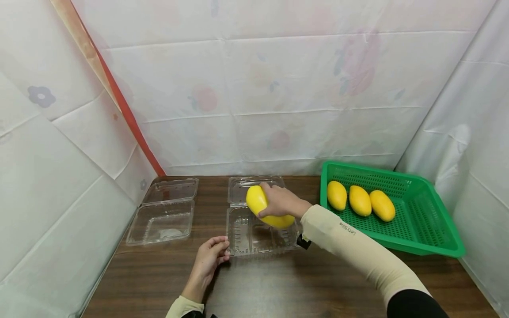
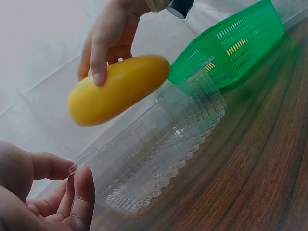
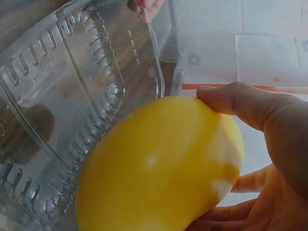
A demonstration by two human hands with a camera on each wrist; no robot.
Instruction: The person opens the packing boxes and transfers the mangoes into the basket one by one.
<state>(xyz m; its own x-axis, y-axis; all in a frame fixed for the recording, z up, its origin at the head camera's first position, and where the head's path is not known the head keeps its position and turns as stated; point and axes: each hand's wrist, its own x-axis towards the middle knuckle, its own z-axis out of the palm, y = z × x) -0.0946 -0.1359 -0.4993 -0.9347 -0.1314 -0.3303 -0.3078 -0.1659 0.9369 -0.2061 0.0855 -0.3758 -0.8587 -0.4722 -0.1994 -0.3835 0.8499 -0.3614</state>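
Note:
A yellow mango (image 1: 278, 221) is gripped from above by my right hand (image 1: 281, 201), thumb on one side and fingers on the other. It is tilted over the base of a clear plastic clamshell box (image 1: 260, 252). The right wrist view shows the mango (image 3: 159, 163) large, with the ribbed clear base beside it. At the base's left edge, my left hand (image 1: 210, 255) pinches the rim between thumb and fingers, plainest in the left wrist view. The box's lid (image 1: 238, 187) lies folded back toward the wall.
On the right stands a green plastic basket (image 1: 445, 221) with several mangoes, including a nearest-left one (image 1: 337, 195). A second opened clear clamshell box (image 1: 159, 223) lies at the left. White printed sheets (image 1: 258, 88) enclose the brown wooden table (image 1: 254, 291) at back and sides.

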